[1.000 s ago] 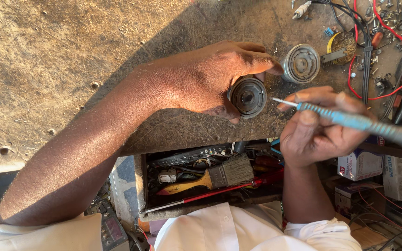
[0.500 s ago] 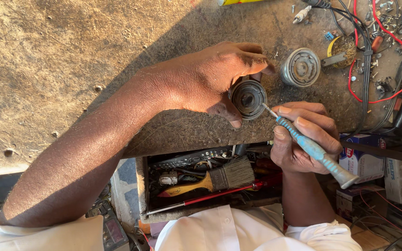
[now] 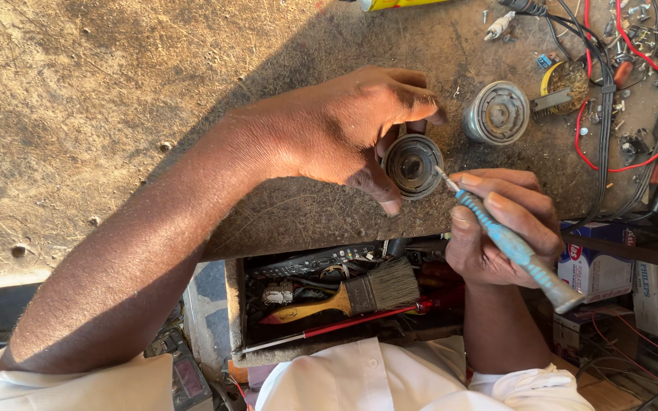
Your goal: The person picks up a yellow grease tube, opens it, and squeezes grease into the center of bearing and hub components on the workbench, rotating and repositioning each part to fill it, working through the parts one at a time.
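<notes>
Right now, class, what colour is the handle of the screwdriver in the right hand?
Light blue, worn and speckled; the screwdriver handle shows best in the head view.

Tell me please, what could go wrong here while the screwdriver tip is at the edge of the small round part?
1. The left hand pinches the round black part with the thumb close to the tip of the blue-handled screwdriver; a slip might jab the thumb.
2. The part sits near the edge of the workbench, above the open drawer; if pried loose, it could drop among the tools.
</notes>
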The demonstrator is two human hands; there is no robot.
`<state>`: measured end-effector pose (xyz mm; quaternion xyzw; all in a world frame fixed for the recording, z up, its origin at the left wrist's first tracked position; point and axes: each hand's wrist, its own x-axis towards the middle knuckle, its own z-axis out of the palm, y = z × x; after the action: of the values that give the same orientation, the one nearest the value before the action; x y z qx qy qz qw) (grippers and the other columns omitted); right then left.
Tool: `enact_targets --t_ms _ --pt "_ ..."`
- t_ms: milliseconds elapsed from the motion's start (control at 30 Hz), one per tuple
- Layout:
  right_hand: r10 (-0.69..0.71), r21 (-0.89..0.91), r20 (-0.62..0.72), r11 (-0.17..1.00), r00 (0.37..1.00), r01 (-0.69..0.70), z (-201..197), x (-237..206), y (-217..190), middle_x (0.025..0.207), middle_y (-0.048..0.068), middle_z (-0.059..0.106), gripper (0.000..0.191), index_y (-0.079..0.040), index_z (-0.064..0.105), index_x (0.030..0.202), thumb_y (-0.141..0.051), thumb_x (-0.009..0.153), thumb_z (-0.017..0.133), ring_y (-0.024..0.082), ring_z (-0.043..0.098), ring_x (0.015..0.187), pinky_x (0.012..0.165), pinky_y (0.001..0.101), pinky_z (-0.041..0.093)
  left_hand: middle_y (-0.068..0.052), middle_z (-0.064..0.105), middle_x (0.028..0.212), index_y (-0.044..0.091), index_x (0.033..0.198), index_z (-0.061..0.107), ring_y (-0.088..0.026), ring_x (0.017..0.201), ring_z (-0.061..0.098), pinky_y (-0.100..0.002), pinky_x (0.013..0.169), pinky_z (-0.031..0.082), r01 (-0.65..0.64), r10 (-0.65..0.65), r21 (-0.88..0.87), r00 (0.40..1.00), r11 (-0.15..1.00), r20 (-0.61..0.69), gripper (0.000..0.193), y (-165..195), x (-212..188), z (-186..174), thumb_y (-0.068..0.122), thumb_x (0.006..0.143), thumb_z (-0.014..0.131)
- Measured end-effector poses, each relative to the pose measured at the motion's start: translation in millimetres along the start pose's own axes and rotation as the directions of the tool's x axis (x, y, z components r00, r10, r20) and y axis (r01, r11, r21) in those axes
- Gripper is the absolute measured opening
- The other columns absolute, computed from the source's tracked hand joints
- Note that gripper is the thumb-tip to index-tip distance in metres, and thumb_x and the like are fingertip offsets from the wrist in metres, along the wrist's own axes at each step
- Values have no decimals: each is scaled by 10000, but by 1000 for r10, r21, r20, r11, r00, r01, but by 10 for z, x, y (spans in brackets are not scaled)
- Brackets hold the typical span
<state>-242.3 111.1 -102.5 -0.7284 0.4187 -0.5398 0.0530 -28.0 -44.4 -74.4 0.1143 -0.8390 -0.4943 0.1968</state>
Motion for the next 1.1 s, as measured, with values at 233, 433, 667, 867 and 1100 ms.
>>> enact_targets --t_ms 233,433,667,867,1100 --pt "36 87 -225 996 974 -17 159 -3 59 1051 190 636 294 -30 482 1243 -121 1049 684 299 707 783 658 385 631 -102 726 1005 -1 1230 659 -195 849 740 -336 705 600 17 -16 20 1000 1000 -12 414 -16 -49 -81 136 882 836" --pt "29 72 -188 997 982 -15 140 2 54 1053 201 631 286 -19 481 1248 -94 1052 676 304 711 783 657 391 651 -89 760 1012 34 1264 678 -174 880 764 -318 703 614 86 -82 74 995 994 -64 347 -87 -66 -69 37 922 737" --pt "57 74 -74 996 996 -52 101 -52 42 1125 202 644 296 -56 477 1294 -88 1085 683 307 718 872 740 394 639 -119 741 1064 42 1277 679 -182 899 755 -321 699 619 98 -85 145 992 984 -92 445 -172 -89 -24 23 847 795" --pt "45 29 7 999 999 -45 104 -75 50 1118 190 698 311 -73 484 1279 -101 1069 711 290 745 923 865 413 634 -82 769 977 61 1310 678 -146 851 772 -310 677 614 144 -139 102 989 984 -49 471 -226 -128 -21 -29 854 758" --pt "66 27 -2 997 998 -66 143 -111 62 1118 204 703 296 -45 498 1262 -88 1070 719 302 748 930 871 422 635 -116 747 977 14 1256 688 -173 827 754 -320 636 605 27 -12 127 993 992 -117 434 -268 -160 -16 6 840 815"
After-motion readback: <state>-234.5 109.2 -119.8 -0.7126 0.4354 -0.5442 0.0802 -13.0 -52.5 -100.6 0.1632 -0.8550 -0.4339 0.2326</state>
